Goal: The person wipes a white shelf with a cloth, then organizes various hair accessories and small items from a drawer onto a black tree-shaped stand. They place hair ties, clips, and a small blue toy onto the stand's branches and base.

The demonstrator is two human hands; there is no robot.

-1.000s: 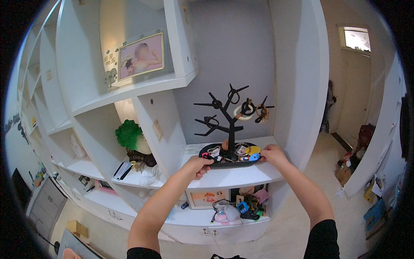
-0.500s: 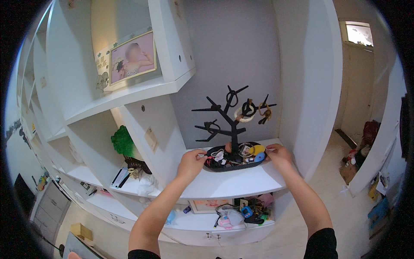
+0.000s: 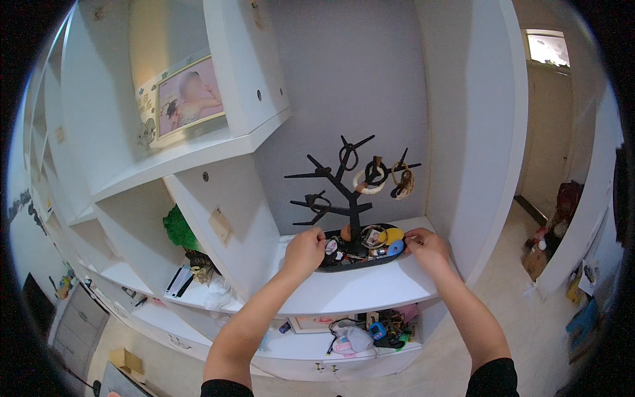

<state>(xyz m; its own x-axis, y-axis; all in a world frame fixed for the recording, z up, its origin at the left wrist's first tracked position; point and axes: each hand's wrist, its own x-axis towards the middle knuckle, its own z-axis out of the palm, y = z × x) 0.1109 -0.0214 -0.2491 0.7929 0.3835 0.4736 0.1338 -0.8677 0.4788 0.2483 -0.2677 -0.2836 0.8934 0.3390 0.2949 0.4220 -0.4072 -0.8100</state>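
Observation:
A black tree-shaped jewellery stand [image 3: 352, 198] rises from an oval black tray [image 3: 360, 266] on the white shelf. Dark hair ties [image 3: 348, 157], a cream ring [image 3: 368, 178] and a tan-and-gold band [image 3: 401, 182] hang from its branches. Small items fill the tray, among them a yellow piece [image 3: 391, 235] and a blue round piece [image 3: 395, 247]. My left hand [image 3: 305, 253] is closed at the tray's left end, its fingertips over the rim. At the right end, my right hand [image 3: 426, 250] pinches the rim beside the yellow piece.
White partitions stand left and right of this compartment. A framed picture [image 3: 190, 100] and a green ornament [image 3: 177, 228] occupy compartments to the left. The shelf below holds a heap of odds and ends [image 3: 377, 331], including a blue gadget. A doorway [image 3: 546, 126] lies at the far right.
My left hand has shifted right and up, covering more of the tray's left end. The right hand stays at the right rim. The view has turned slightly.

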